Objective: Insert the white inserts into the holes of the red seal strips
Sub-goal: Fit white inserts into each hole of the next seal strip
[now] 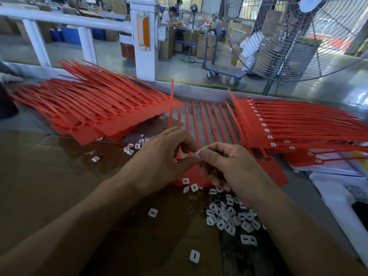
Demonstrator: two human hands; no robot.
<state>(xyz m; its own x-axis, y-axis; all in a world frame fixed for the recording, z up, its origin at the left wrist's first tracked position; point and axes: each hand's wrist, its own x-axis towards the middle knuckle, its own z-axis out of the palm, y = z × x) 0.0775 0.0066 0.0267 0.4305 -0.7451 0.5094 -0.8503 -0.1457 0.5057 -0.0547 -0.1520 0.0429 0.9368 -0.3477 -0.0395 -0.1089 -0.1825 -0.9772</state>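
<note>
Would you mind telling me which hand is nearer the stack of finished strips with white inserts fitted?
Right. The right hand is just left of that stack; the left hand sits farther left.

On the desk (49, 176), a sheet of seal strips (203, 126) lies in the middle, under both hands. The left hand (159, 162) and right hand (233, 168) meet above its near edge. A pile of strips (89, 108) lies to the left, another pile (298, 124) to the right. Loose inserts (225, 214) lie in front, below the right hand. Papers (338, 196) lie at far right. A fan (298, 36) stands behind the desk.
</note>
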